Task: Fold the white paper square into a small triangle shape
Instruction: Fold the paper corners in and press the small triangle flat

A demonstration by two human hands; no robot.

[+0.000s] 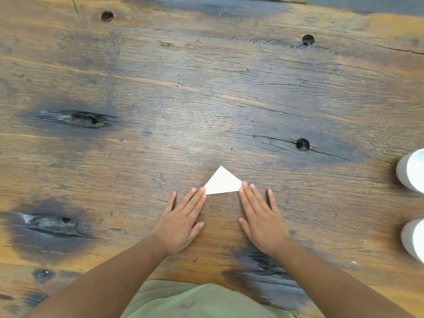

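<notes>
The white paper [223, 182] lies flat on the wooden table as a small triangle, apex pointing away from me. My left hand [183, 218] rests palm down on the wood, its fingertips touching the triangle's lower left corner. Flat on the table as well, my right hand [260, 218] has its fingertips on the lower right corner. Both hands have fingers extended and hold nothing.
The table [206, 88] is dark, knotty wood with several round holes and cracks. Two white cylindrical objects [411, 171] [414, 239] stand at the right edge of view. My green garment [206, 301] shows at the bottom, at the table's near edge.
</notes>
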